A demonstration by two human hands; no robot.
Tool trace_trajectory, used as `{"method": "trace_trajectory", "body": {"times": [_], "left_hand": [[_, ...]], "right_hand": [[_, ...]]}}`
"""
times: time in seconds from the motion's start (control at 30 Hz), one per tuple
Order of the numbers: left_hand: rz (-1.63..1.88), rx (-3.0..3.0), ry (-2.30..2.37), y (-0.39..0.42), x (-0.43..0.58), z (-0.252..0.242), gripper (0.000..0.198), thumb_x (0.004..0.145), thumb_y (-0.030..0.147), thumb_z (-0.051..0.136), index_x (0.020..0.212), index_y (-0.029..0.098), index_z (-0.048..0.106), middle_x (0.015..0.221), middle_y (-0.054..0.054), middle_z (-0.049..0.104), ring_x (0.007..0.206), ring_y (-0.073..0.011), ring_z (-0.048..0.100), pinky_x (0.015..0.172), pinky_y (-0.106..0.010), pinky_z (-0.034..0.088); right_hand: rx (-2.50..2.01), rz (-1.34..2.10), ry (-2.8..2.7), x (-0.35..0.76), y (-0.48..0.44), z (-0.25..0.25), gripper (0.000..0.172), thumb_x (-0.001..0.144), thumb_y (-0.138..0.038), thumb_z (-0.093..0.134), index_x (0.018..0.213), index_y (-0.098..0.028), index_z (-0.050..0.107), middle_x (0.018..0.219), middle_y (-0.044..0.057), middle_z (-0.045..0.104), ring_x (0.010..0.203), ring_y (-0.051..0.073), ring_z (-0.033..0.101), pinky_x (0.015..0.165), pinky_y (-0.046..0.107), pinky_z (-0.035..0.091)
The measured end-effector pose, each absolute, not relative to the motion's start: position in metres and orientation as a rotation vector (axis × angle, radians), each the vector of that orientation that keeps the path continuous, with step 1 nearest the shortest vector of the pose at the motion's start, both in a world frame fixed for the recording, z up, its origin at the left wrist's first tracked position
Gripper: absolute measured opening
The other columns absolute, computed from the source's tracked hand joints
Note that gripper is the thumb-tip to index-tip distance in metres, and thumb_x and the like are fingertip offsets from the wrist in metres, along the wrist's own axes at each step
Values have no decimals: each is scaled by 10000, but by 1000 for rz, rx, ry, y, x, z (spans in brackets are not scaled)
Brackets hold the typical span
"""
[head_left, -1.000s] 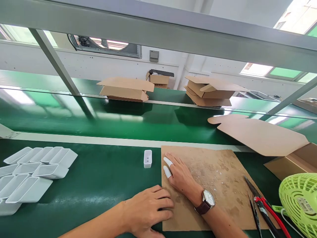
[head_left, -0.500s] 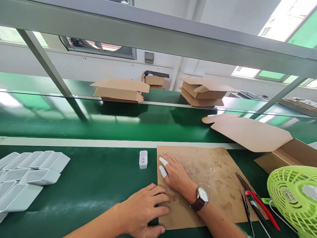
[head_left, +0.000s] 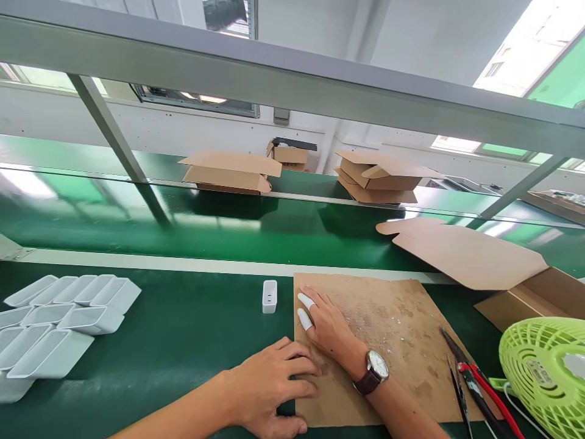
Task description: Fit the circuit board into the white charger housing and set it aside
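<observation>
Apparent pause: right hand [head_left: 329, 329] on cardboard sheet [head_left: 384, 302], left hand [head_left: 269, 387] at its left edge, grips empty, loose. Taking white casing [head_left: 269, 305] would need leftward reach.

Fan, round, lime-green slatted plastic [head_left: 555, 387]: cut off by right edge; label [head_left: 540, 372] print too small to read.
Box, open, brown cardboard [head_left: 507, 308]: right end cut off, base partly hidden behind fan.
Pliers, red-and-black handles [head_left: 476, 390]: ends cut off by bottom edge.
Trays, rectangular, white plastic [head_left: 55, 353]: leftmost cut off.
Sheet, stained brown cardboard [head_left: 404, 341]: partly hidden under right hand [head_left: 333, 332].
Wristwatch, white dial [head_left: 378, 364]: time unreadable.
</observation>
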State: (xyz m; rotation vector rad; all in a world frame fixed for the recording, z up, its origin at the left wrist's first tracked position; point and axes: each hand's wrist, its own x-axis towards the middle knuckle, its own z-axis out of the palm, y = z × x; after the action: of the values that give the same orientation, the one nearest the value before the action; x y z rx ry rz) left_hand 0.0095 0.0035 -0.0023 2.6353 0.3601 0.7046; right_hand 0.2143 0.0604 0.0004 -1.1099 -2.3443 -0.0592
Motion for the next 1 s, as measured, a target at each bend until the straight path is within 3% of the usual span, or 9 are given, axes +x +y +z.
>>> {"method": "trace_trajectory", "body": {"times": [0.23, 0.43, 0.57, 0.73, 1.0], "left_hand": [[784, 2694, 333, 8, 12, -11, 415, 818, 515, 772, 1085, 219, 657, 1209, -54, 709, 1091, -273, 624, 760, -382, 424], [818, 2720, 315, 8, 13, -15, 403, 848, 546, 732, 1078, 220, 676, 1228, -52, 712, 1100, -276, 617, 771, -393, 433], [790, 2732, 321, 9, 13, -15, 376, 870, 534, 708, 1059, 211, 674, 1233, -57, 711, 1125, -277, 611, 785, -394, 434], [796, 2726, 323, 8, 12, -14, 390, 866, 543, 706, 1078, 218, 668, 1261, -46, 705, 1121, -274, 610, 780, -403, 427], [747, 2741, 329, 8, 11, -10, 408, 871, 521, 707, 1125, 204, 660, 1304, -55, 704, 1160, -279, 623, 801, -409, 450]], "right_hand": [[-1039, -2, -2287, 221, 75, -3, 351, 996, -129, 455, 1301, -159, 627, 1234, 149, 725, 1161, 271, 691, 1006, 466, 615], [-1228, -157, -2342, 226, 83, -15, 544, 978, -198, 482, 1514, -108, 483, 1504, 220, 572, 1421, 356, 531, 1131, 591, 497], [-1402, -17, -2455, 224, 84, 0, 564, 994, -234, 448, 1534, -72, 467, 1561, 227, 514, 1485, 351, 452, 1207, 565, 401], [-1519, 105, -2424, 220, 90, 21, 564, 965, -317, 540, 1482, -91, 528, 1467, 207, 603, 1395, 345, 541, 1192, 516, 412], [-1520, 84, -2352, 212, 107, 21, 434, 935, -302, 611, 1336, -137, 623, 1305, 180, 684, 1261, 327, 620, 1109, 484, 475]]}}
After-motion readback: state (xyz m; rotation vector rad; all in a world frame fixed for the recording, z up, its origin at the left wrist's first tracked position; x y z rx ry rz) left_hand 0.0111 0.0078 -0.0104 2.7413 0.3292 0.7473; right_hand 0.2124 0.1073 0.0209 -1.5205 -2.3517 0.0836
